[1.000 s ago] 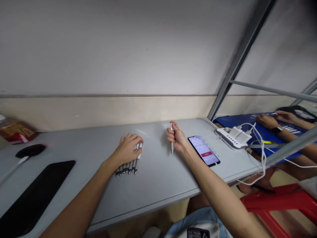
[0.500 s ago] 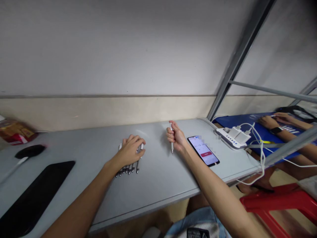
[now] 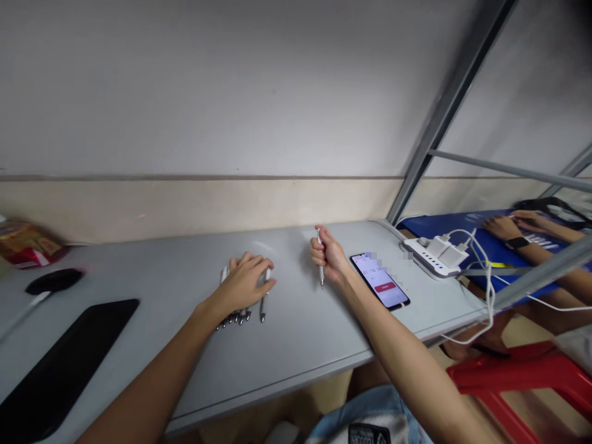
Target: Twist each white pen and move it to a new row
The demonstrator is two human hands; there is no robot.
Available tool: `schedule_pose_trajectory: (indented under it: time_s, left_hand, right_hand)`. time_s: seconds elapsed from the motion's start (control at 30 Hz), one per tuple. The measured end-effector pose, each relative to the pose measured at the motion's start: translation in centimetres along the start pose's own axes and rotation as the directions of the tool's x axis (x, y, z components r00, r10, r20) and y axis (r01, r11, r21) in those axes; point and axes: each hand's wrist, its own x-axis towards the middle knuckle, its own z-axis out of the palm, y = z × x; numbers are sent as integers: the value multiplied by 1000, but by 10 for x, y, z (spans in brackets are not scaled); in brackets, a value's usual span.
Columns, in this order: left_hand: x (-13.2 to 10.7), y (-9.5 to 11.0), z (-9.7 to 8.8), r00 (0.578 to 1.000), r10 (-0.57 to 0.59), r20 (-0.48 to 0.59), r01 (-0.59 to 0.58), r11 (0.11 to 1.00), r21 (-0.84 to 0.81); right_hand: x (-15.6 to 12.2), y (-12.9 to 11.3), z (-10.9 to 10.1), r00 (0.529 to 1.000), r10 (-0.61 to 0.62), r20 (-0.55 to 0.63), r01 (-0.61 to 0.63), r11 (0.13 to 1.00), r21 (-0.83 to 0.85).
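My left hand (image 3: 247, 280) lies palm down over a row of several white-and-silver pens (image 3: 234, 318), its fingers spread. One pen (image 3: 263, 307) sits a little apart on the right side of that row, its upper part at the left hand's index finger and thumb. The palm hides the middle of the other pens. To the right, my right hand (image 3: 328, 256) is closed around a pen (image 3: 321, 274) held upright, tip down, the thumb at its top end. Whether that tip touches the grey table (image 3: 287, 339) I cannot tell.
A phone (image 3: 382, 280) showing a timer lies right of my right hand, with a white power strip (image 3: 432, 259) and cables beyond. A black mat-like object (image 3: 69, 364) is at left. Another person's hands (image 3: 504, 225) rest over a blue table; a red stool (image 3: 518, 370) stands below.
My left hand has shifted slightly right, and the rightmost pen has slid away from the row, widening the gap. My right hand and its pen have stayed in place.
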Motion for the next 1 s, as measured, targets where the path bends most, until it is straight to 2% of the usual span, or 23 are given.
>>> schedule_pose_trajectory:
  time_s: [0.17, 0.23, 0.3, 0.37, 0.43, 0.5, 0.57, 0.77, 1.0]
  left_hand:
    - [0, 2, -1, 1000, -17, 15, 17, 999, -29]
    - [0, 2, 0, 1000, -18, 25, 19, 999, -29]
    - [0, 3, 0, 999, -15, 30, 16, 999, -28]
    - [0, 3, 1, 999, -15, 31, 16, 1000, -20]
    - [0, 4, 1, 999, -23, 37, 23, 1000, -4]
    - [0, 5, 1, 999, -31, 41, 31, 999, 11]
    - [0, 6, 1, 999, -35, 41, 34, 999, 13]
    - [0, 11, -1, 998, -47, 32, 46, 999, 16]
    - [0, 12, 2, 998, -61, 18, 60, 998, 25]
  right_hand:
    - [0, 3, 2, 999, 22, -33, -27, 988, -150]
    - [0, 5, 1, 999, 32, -43, -43, 962, -270]
    - [1, 7, -1, 997, 17, -73, -47, 899, -436]
    - [1, 9, -4, 993, -57, -106, -27, 757, -653]
    - [2, 9, -8, 983, -145, -114, -22, 522, -853]
    - [2, 8, -12, 976, -183, -115, -60, 282, -957]
    - [2, 6, -16, 976, -180, -126, -99, 149, -984]
    - [-1, 2, -22, 966, -161, -200, -219, -110, -970]
    - [-4, -2, -20, 961, -142, -237, -261, -184, -948]
